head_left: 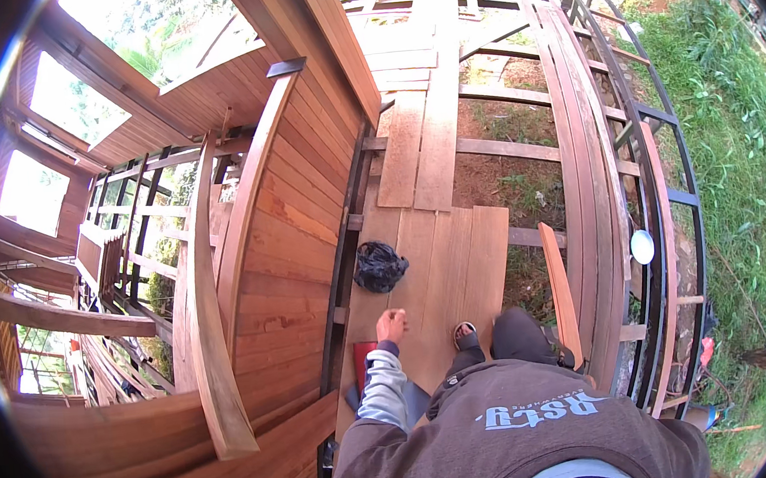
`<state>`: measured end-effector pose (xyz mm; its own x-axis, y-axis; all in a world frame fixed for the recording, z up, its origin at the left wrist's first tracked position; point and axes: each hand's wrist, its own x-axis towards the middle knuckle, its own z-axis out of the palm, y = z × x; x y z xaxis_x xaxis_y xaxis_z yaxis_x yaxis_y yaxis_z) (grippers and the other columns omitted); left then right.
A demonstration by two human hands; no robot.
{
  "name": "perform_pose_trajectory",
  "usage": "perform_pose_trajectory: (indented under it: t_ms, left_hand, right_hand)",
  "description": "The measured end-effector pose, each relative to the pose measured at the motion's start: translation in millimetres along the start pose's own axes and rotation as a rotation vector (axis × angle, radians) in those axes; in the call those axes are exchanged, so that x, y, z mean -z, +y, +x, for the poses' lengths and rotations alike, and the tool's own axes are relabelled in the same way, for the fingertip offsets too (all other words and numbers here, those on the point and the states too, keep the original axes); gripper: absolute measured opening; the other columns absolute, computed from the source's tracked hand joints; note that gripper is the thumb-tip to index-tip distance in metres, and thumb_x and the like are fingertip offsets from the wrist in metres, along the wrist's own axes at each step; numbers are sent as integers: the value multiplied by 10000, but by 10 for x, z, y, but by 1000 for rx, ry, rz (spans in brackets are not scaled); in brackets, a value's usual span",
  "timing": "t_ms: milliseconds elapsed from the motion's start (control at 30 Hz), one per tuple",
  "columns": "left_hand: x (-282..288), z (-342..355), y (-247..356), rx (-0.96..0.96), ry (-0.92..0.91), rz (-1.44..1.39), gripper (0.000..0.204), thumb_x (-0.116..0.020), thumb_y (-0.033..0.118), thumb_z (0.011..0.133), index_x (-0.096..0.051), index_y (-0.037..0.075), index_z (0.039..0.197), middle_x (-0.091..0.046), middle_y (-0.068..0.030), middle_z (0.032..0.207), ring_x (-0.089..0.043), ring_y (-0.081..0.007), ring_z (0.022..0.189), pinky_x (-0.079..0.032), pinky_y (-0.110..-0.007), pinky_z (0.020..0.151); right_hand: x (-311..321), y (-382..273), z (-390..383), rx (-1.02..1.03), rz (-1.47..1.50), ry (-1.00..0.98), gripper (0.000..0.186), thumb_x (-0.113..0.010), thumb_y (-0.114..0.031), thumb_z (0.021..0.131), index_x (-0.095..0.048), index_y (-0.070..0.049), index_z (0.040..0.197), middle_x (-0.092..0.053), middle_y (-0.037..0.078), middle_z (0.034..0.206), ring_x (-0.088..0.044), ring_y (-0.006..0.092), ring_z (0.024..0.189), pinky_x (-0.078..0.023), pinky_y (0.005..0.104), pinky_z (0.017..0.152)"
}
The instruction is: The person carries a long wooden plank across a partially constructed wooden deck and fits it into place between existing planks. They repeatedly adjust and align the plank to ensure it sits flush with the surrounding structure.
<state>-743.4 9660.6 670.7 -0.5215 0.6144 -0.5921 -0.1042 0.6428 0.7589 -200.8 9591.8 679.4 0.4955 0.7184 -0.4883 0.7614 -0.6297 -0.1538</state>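
Note:
My left hand (391, 326) reaches forward from a grey sleeve over the wooden boards (440, 261), its fingers curled in; anything inside them is too small to make out. Just ahead of it, and apart from it, a black plastic bag (380, 266) lies crumpled beside the plank wall. A flat red thing (364, 361) shows partly behind my left forearm. My right hand is out of sight, hidden by my body or clothing. Close to my right leg rises a narrow reddish plank (560, 296).
On the left stands a plank wall (288, 247) with a timber post (210, 318). Ahead and right, open gaps between joists (507, 144) show bare soil below. Long boards (582, 176) run along a dark metal railing (685, 199). A white round object (642, 247) is near the railing.

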Motion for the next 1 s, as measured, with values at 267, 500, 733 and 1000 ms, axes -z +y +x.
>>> perform_pose_trajectory:
  t_ms: [267,500,733,1000]
  left_hand:
    - [-194,1595,319,179,-31,-14,300,-593,269,844,-600,-6,962,-638,-99,748,-625,-173,592,-518,-308,533]
    - [-509,1642,1090,618,-60,-35,423,-556,277,894,-480,-7,1199,-618,-254,976,-657,-368,818,-537,-468,692]
    - [-947,2697,2308,353,-62,105,330,-580,300,862,-615,12,1019,-660,-121,864,-646,-218,712,-542,-352,604]
    - [-1165,4628,3256,431,-170,119,354,-568,307,887,-568,18,1091,-655,-135,847,-653,-225,655,-500,-331,528]
  right_hand:
    - [30,-1580,1102,65,-36,-28,467,-710,-387,677,-630,36,859,-641,279,908,-635,411,896,-499,494,745]
    - [150,-2871,2443,195,95,-121,459,-696,-399,690,-653,24,861,-640,281,914,-638,404,894,-500,495,739]
    - [512,-4324,3337,353,28,-69,329,-651,-340,736,-680,-13,750,-639,236,812,-641,389,804,-506,458,675]
    - [669,-5758,3997,210,149,-2,352,-608,-309,772,-630,23,885,-645,260,891,-637,400,878,-505,461,737]
